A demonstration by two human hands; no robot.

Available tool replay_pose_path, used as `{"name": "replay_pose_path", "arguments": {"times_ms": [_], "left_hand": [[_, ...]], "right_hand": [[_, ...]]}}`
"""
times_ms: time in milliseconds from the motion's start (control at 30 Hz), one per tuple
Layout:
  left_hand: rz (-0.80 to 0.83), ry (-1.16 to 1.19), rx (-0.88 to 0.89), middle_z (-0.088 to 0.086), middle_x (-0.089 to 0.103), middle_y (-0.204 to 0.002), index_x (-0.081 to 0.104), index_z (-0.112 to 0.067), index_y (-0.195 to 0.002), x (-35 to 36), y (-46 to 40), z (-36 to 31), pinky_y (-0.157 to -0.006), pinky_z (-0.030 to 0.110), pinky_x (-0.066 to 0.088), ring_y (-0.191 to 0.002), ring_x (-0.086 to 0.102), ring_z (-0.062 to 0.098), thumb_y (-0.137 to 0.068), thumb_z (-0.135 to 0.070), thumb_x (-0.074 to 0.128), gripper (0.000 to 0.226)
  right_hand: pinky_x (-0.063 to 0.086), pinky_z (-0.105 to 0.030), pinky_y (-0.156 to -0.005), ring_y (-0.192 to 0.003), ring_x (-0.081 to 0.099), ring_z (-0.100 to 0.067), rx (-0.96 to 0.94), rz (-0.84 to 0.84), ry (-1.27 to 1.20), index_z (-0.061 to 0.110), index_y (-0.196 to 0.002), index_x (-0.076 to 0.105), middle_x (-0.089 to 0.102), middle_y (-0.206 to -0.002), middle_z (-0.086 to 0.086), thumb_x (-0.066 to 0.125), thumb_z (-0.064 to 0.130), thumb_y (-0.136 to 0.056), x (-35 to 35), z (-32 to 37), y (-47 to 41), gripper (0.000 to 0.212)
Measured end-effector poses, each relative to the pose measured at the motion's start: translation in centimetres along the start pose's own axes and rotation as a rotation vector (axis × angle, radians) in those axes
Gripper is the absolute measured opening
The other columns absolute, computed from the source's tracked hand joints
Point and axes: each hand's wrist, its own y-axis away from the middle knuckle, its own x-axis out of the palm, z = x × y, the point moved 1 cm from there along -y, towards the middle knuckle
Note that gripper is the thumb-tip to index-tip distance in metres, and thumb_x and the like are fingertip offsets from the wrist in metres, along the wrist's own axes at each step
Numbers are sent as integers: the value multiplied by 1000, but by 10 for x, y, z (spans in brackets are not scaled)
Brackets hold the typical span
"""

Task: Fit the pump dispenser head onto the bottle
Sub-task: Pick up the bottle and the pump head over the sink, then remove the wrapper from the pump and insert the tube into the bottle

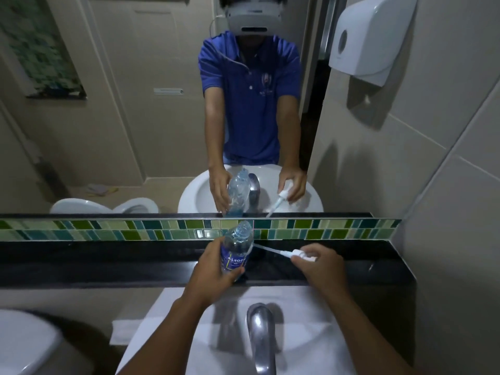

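Bottle: the clear bottle (236, 249) with a blue label stood tilted over the black ledge (108, 263), its open neck leaning away toward the tile strip.
Pump head: the white pump dispenser head (301, 254) lay nearly level to the right of the bottle, apart from its neck, with its thin dip tube (266, 249) running left so that the tip reached the bottle's upper side.
Left hand: the left hand (213, 272) was wrapped round the lower body of the bottle, fingers closed on the label, the neck well above the grip.
Right hand: the right hand (320, 265) pinched the pump head between thumb and fingertips, the head poking out to the left of the hand and the tube clear of it.
Ledge: dark and glossy, running the width of the wall below a band of green mosaic tiles (135, 230).
Basin: a white basin (297, 334) sat below the ledge, its metal tap (261, 336) between the two forearms.
Mirror: the mirror (135, 117) above the tiles repeated both hands, the bottle and the pump head.
Wall: a white paper dispenser (370, 36) hung at upper right.
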Motion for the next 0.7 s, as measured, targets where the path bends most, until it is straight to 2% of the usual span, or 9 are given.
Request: {"name": "replay_pose_path", "arguments": {"times_ms": [167,233,333,400,533,700], "left_hand": [[-23,-143,-61,2,58,-126,49,-22,-139,-21,49,-3,-97,44,55,-113,63,24,-78,-30,86,72],[-23,-199,-83,3,56,-133,46,-22,-143,-27,70,-3,-98,44,55,-118,61,26,-79,-29,86,76],[-16,-265,-101,4,55,-139,45,-23,-145,-30,98,-1,-95,40,54,-119,62,27,-80,-27,86,77],[-12,-286,-102,3,54,-141,44,-23,-146,-31,112,0,-93,38,53,-119,62,28,-81,-27,85,78],[-7,-307,-82,4,54,-143,45,-22,-146,-33,132,2,-95,43,55,-119,61,29,-79,-27,86,78],[-17,-318,-44,2,55,-142,47,-22,-144,-39,144,7,-94,40,55,-120,60,27,-78,-27,88,78]], "right_hand": [[59,-38,-60,-65,69,-25,73,-104,-301,20,-78,72,73,-74,-8,83,21,-76,-56,12,59,11],[54,-31,-55,-58,66,-20,108,-101,-445,14,-84,74,72,-74,-13,80,17,-78,-76,16,83,9],[50,-18,-47,-49,63,-9,136,-75,-561,8,-85,74,70,-68,-10,77,10,-81,-93,24,117,5],[50,-15,-49,-53,64,-11,130,-28,-577,5,-85,75,72,-71,-10,76,8,-82,-97,28,136,4],[54,-26,-62,-57,65,-16,107,4,-543,7,-82,75,72,-73,-10,77,12,-80,-95,30,160,6],[57,-33,-69,-55,68,-13,61,-30,-450,14,-78,75,74,-73,-9,78,21,-78,-93,29,174,7]]}}
